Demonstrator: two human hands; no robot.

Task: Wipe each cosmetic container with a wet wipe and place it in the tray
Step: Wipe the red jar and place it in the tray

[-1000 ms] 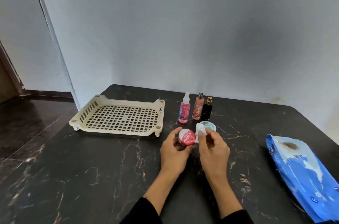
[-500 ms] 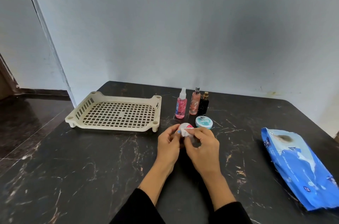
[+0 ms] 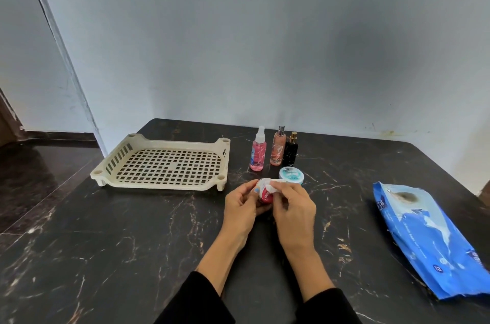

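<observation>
My left hand (image 3: 242, 208) grips a small round red and white jar (image 3: 266, 194), tilted with its lid facing me. My right hand (image 3: 294, 211) presses a folded white wet wipe (image 3: 275, 185) against the jar's top. Just behind the hands a flat light-blue tin (image 3: 291, 175) lies on the table. Behind it stand a pink spray bottle (image 3: 258, 154), a peach bottle (image 3: 278, 150) and a small black bottle (image 3: 291, 153). The cream slotted tray (image 3: 161, 163) sits to the left, with nothing in it.
A blue pack of wet wipes (image 3: 429, 236) lies at the right on the dark marble table (image 3: 106, 244). A pale wall rises right behind the bottles. The floor drops away past the table's left edge.
My right hand brought the wipe from beside the jar onto it and rubs across the lid. My left hand keeps hold of the jar. The camera view shifted slightly.
</observation>
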